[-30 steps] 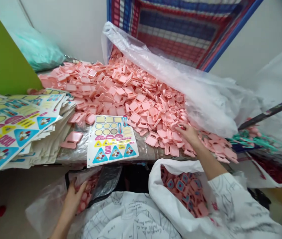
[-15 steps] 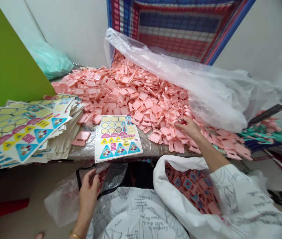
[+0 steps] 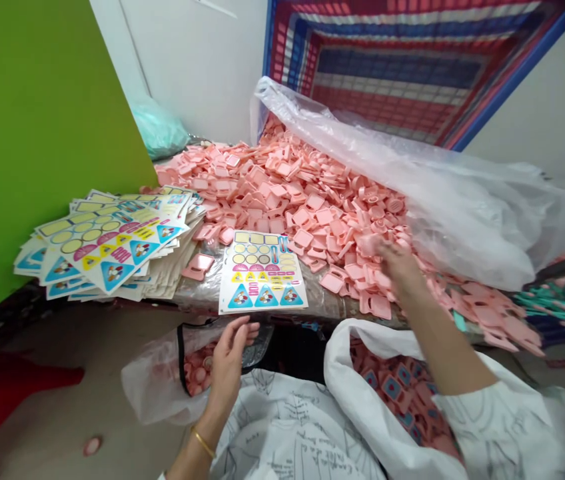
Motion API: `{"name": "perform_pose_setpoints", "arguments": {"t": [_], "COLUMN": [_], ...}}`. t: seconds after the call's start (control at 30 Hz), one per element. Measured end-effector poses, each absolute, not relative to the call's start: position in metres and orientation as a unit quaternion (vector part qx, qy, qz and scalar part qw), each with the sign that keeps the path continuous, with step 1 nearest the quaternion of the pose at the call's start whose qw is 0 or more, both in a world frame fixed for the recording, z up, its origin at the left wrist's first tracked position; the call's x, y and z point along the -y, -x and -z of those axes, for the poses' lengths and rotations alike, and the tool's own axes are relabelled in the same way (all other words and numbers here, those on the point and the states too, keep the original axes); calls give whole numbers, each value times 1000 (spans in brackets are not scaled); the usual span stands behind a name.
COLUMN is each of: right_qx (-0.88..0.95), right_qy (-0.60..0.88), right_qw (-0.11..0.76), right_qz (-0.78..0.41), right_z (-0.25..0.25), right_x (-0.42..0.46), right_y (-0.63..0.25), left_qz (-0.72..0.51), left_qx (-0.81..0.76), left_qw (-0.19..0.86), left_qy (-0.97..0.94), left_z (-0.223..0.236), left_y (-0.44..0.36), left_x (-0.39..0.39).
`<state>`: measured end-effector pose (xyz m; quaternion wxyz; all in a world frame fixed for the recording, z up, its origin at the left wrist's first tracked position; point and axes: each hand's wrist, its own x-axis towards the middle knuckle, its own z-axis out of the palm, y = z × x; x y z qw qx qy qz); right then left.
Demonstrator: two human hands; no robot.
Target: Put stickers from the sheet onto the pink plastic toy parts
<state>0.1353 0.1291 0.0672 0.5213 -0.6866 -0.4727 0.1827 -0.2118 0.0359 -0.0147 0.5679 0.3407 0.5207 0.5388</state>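
Right grip (image 3: 401, 263) half-closed in a heap of flat pink plastic tags (image 3: 312, 200) on the tabletop (image 3: 342, 308)
Too blurred to tell if it holds one; left grip (image 3: 227, 353) wide open, empty, beside a clear plastic bag (image 3: 155, 380)

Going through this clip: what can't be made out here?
In the head view:
Right hand: motion blur hides whether it grips the pink plastic piece.
Clear bag: the left hand hides some contents.
Pink pile: the clear plastic sheet covers its far side.
White sack: the right sleeve hides some contents.
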Motion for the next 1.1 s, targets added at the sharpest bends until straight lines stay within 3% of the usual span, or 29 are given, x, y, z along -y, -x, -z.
{"name": "perform_pose_setpoints", "arguments": {"t": [0.1,0.17,0.3,0.63,0.77,0.97,1.1], "right_qx": [434,412,407,462,534,625,657], "right_qy": [622,596,588,567,593,695,712], "right_qw": [510,516,559,535,479,314,229], "right_qz": [-405,-457,-420,-423,-365,-164,-95], "right_z": [-58,-44,-18,5,-3,-10,3], "right_x": [-118,-110,-97,-90,-115,-178,-201], "right_y": [-41,10,61,73,51,32,39], "left_qz": [-560,-571,-588,-556,-582,-594,-572], "left_qx": [-410,-349,-309,-340,-364,-377,-411], "left_qw": [665,706,717,733,705,688,689], "left_qy": [-276,-233,-210,-197,-179,-175,-169], "left_z": [-11,-22,-25,-16,-17,-8,4], "left_y": [185,173,168,185,194,184,176], "left_x": [-56,-68,-82,-95,-113,-146,-155]}}
